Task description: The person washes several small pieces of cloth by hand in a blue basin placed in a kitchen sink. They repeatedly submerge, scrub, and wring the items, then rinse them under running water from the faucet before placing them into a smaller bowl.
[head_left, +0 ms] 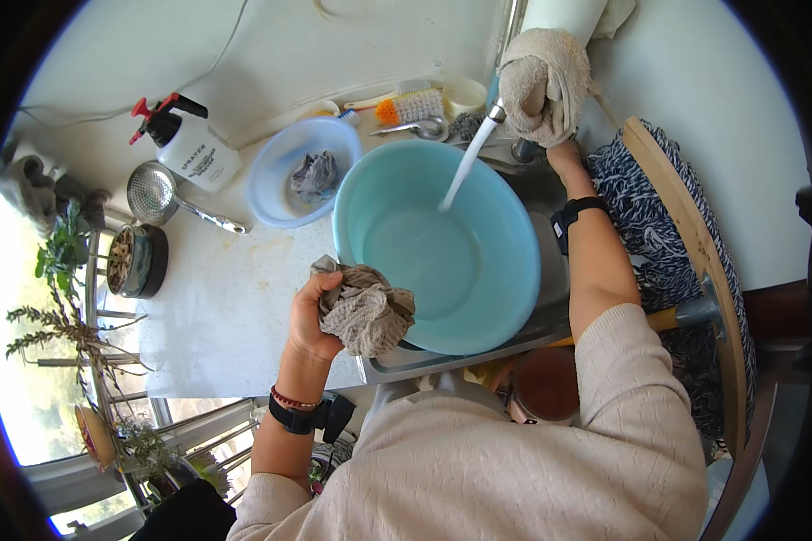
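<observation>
Bunched in my left hand [316,311] is a grey-brown cloth [367,312], held at the near left rim of a turquoise plastic basin [406,270]. Water [467,164] pours from a metal faucet [497,111] into the basin, which stands over a stainless steel sink [553,270]. My right hand [566,157] reaches behind the faucet, beneath a beige towel [545,84] that hangs there. Its fingers are mostly hidden, so what they touch does not show.
A blue plastic bowl [264,182] with a wet grey cloth [314,174], a slotted metal ladle [153,194], a sprayer bottle [199,154] and a potted plant [130,260] stand on the left. Brushes [411,108] lie behind the basin. A blue-and-white mop head [639,223] leans at the right.
</observation>
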